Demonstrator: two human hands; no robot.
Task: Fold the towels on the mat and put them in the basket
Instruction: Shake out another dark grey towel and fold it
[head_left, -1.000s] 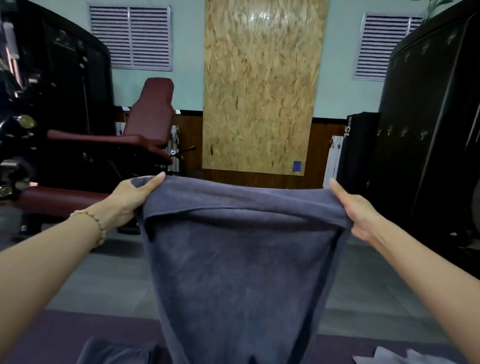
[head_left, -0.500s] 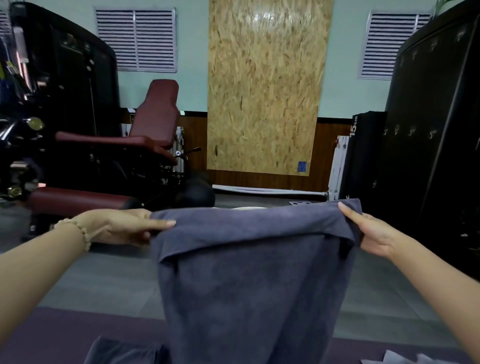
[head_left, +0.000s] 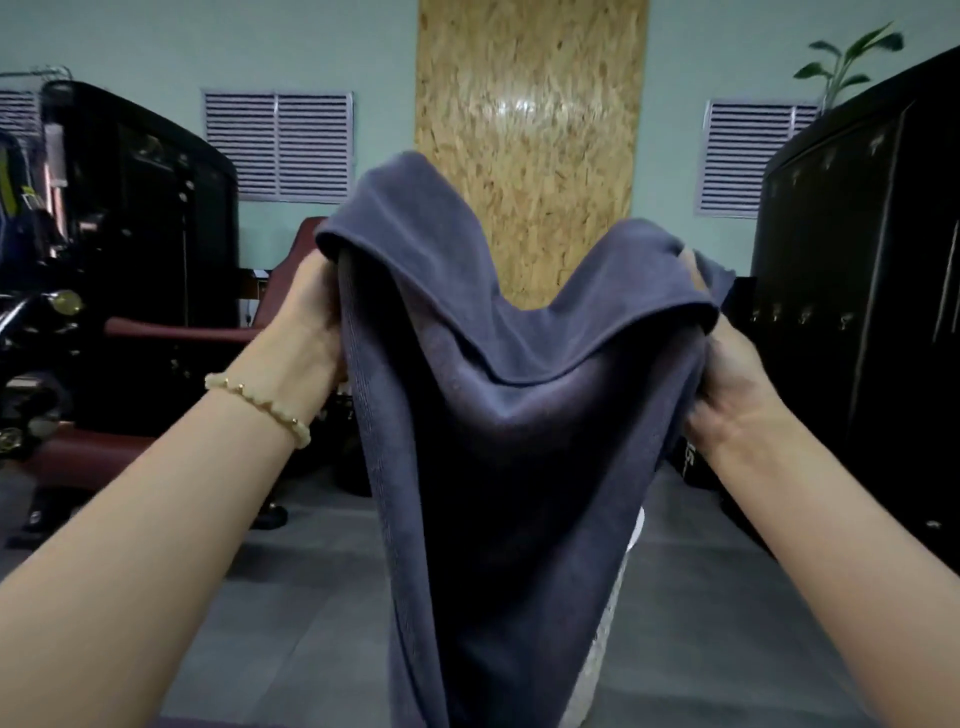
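So, the towel (head_left: 509, 415) was held up in the air at frame centre, well off the floor, with its top edge sagged into a V between the two grips. The left hand (head_left: 306, 332) was clamped on the upper-left corner, its fingers curled into the cloth and mostly hidden by it. The right hand (head_left: 737, 395) was closed on the right edge, lower in the frame. It was blurred, but its fingers were seen wrapped round the fabric.

The step was judged to be a halving fold done in the air. To be done well:
- The hands should be levelled first.
- The sag should be pulled out before the corners are brought together.
- The corners should be matched edge to edge.
- Neither grip should be released until both corners are pinched in one hand.
- The hanging tail should be left to drop straight, so the layers line up.

A pale container (head_left: 621, 587) was partly shown behind the towel, lower right of centre. It was likely the basket, but this was not confirmed.

White characters were seen on a dark pad (head_left: 691, 457) just below the right wrist, but they were cut off and blurred, so they were not read. No brand or label was made out on the towel.
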